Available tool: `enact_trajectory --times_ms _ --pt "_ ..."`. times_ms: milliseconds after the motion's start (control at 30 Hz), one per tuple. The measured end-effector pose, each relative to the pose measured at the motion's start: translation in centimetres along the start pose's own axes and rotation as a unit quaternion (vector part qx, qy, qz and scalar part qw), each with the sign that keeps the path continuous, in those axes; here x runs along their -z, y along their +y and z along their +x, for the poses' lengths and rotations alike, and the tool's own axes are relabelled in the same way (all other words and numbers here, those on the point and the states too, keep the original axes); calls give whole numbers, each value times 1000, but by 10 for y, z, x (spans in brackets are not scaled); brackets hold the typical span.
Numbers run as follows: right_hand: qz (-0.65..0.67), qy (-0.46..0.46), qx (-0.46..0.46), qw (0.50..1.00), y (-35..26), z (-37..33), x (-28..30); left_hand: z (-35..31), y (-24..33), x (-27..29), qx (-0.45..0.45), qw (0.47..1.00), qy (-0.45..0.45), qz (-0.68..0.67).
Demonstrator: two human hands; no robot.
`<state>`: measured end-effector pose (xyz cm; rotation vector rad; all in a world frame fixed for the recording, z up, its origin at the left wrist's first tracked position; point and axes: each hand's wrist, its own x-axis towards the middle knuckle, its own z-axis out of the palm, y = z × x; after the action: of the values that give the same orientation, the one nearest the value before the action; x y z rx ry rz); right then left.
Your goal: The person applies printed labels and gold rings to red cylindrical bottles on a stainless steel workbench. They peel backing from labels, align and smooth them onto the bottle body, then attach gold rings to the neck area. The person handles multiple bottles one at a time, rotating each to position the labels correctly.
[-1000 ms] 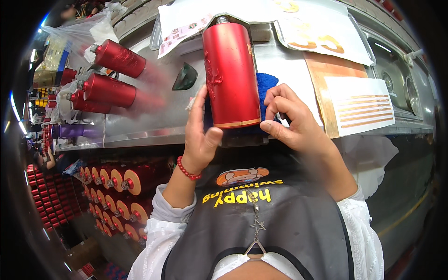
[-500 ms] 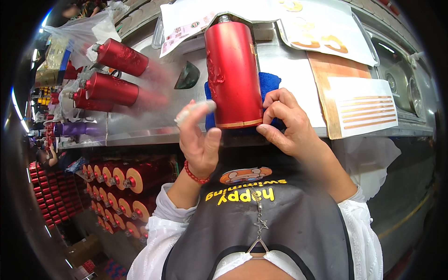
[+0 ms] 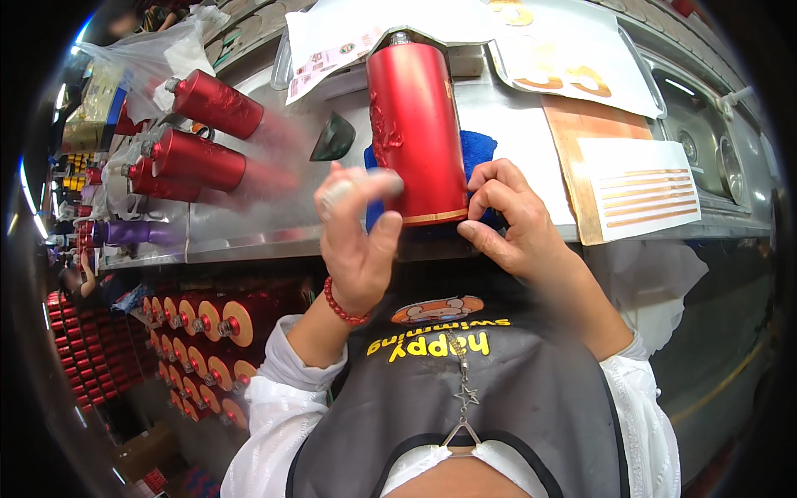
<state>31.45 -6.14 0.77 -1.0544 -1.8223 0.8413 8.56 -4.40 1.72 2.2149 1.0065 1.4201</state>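
The red bottle lies on the blue towel. The left hand (motion-blurred), digits apart, has shifted over the bottle's lower left side; with the right hand opposite, work appears centred on the gold band. Right-hand closure cannot be determined.

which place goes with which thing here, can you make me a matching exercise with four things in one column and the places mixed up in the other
Things
1. blue cloth
2. bead bracelet
3. brown board
4. dark green piece

Places
A. partly covered by a white sheet with copper-coloured strips
B. on the metal worktop, left of the large red bottle
C. beneath the large red bottle, showing at both sides
D. around the wrist of the left hand

Pairs: 1-C, 2-D, 3-A, 4-B
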Motion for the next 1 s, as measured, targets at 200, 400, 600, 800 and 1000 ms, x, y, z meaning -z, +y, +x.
enact_trajectory --times_ms 200,400,600,800,1000 --pt "8 3 -4 1000 -1 0 -3 6 -4 -13 155 979 -40 -128" --pt "22 68 10 997 -5 -2 5 17 3 -11 96 991 -92 15" --pt "227 130 -142 955 -40 4 -1 3 2 0 20 986 -125 109" --pt "131 109 -111 979 -35 12 -20 -9 -8 -11 -6 988 -70 139" --pt "123 113 -110 980 -36 10 -17 11 6 -8 -48 974 -114 190"
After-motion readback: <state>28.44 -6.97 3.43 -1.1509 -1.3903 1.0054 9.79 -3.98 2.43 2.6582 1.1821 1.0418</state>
